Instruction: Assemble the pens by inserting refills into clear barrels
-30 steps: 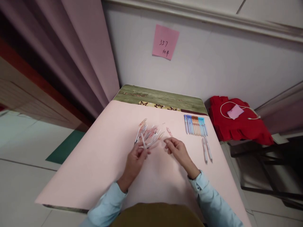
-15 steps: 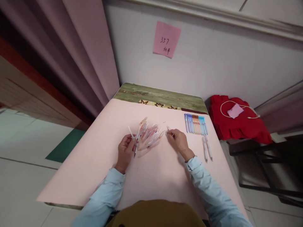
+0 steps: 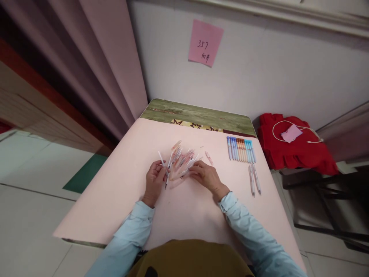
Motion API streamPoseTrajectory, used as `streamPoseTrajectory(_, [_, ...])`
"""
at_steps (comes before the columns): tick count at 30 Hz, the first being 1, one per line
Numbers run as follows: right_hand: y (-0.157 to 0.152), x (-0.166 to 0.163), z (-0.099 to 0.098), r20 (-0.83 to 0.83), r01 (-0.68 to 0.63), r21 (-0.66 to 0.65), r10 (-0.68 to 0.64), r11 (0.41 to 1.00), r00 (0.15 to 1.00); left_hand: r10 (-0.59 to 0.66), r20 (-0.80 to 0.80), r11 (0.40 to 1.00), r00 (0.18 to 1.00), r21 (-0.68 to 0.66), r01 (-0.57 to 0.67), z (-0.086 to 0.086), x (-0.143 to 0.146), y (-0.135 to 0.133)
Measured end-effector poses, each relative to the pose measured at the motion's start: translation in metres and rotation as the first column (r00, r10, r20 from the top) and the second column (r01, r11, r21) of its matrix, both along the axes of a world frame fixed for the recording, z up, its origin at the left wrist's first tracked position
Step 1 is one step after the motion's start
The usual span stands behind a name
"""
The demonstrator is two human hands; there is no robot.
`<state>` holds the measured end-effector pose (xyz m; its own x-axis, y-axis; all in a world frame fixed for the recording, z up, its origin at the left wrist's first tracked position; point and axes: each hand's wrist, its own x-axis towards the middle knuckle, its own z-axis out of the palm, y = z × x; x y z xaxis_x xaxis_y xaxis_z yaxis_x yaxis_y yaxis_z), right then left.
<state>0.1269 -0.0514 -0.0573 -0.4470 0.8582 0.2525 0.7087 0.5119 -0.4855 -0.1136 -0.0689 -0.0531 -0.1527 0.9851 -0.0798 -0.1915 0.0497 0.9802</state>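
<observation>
My left hand (image 3: pixel 155 177) is closed in a pinch on a white pen refill (image 3: pixel 161 157), whose upper end sticks out above the fingers. Another thin refill with a dark tip (image 3: pixel 166 185) slants beside the fingertips. A loose pile of clear and pinkish pen barrels and refills (image 3: pixel 182 163) lies just right of it. My right hand (image 3: pixel 206 176) reaches over the right edge of this pile, fingers stretched towards the pieces; its fingertips are partly hidden. A small pink pen part (image 3: pixel 209 158) lies on the table beyond the right hand.
A row of blue, brown and light-blue pens (image 3: pixel 241 150) lies at the table's right, with two whitish pens (image 3: pixel 255 180) below it. The pale pink tabletop (image 3: pixel 115 207) meets a wall bearing a pink note (image 3: pixel 205 43). Red cloth (image 3: pixel 296 154) covers a stool at right.
My right hand has let go of the small pink pen part and moved left to the pile. The left hand keeps its pinch on the refill. The view has shifted slightly.
</observation>
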Motion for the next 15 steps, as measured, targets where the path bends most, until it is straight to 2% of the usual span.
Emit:
streamPoseTrajectory(4, [-0.006, 0.011, -0.011, -0.028, 0.030, 0.046, -0.028, 0.998, 0.999, -0.009, 0.005, 1.000, 1.000, 0.012, 0.009, 0.000, 0.000, 0.000])
streamPoseTrajectory(11, [-0.022, 0.030, -0.007, 0.013, 0.099, 0.085, -0.100, 0.992, 0.995, -0.009, -0.001, 1.000, 1.000, 0.025, 0.009, -0.004, -0.002, 0.001])
streamPoseTrajectory(15, [-0.027, 0.034, -0.012, 0.024, 0.143, 0.074, -0.145, 0.987, 0.989, -0.008, -0.007, 1.000, 1.000, 0.022, 0.008, -0.003, -0.001, 0.000])
